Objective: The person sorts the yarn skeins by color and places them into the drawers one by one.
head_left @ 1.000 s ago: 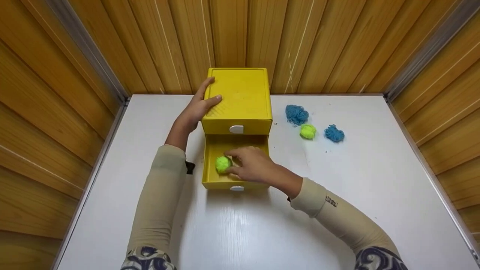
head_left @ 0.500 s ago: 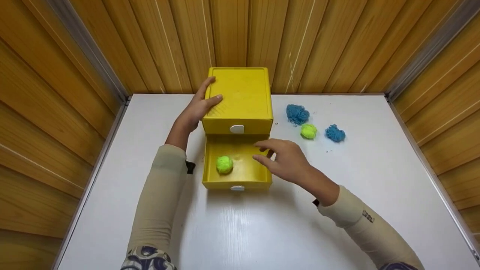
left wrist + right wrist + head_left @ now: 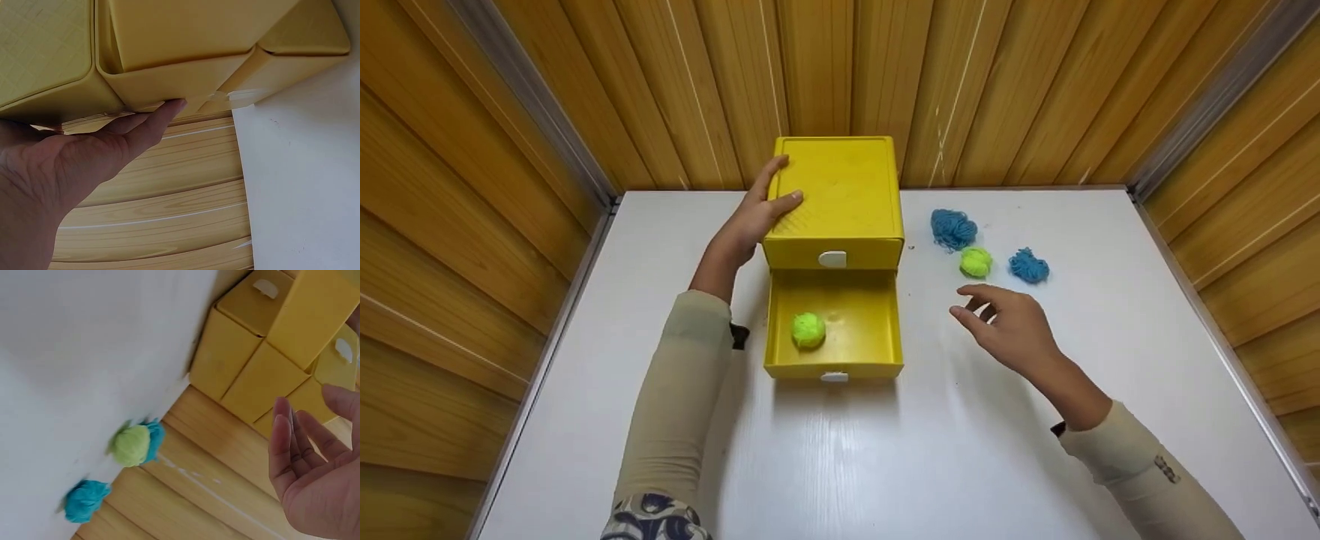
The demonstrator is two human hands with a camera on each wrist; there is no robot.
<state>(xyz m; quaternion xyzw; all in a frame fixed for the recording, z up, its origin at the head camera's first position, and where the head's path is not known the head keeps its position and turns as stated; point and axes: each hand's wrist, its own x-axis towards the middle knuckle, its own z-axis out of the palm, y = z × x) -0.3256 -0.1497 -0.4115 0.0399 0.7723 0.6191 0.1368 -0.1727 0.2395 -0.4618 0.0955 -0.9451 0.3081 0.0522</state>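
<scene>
A yellow drawer unit [image 3: 840, 187] stands at the back of the white table, its middle drawer [image 3: 862, 322] pulled out. Inside that drawer, toward its left, lies a neon green ball of yarn [image 3: 808, 331]. My left hand [image 3: 751, 217] rests against the unit's upper left edge, thumb on top, fingers along the side. To the right of the drawer my right hand [image 3: 1012, 322] hovers over the table, fingers loosely bent and holding nothing. Just beyond it lie another green yarn ball [image 3: 976, 262], a larger blue yarn bundle [image 3: 954, 229] and a smaller blue yarn bundle [image 3: 1029, 265].
Wood-look panels [image 3: 817, 67] wall the table [image 3: 825, 465] at the back and both sides. White handles mark the drawer fronts, such as the top handle [image 3: 832, 259]. In the right wrist view a bottom drawer front [image 3: 247, 306] sits closed beneath the pulled-out one.
My right hand has let go of the green yarn ball in the drawer and moved right, out over the table near the other yarn. My left hand has stayed on the unit.
</scene>
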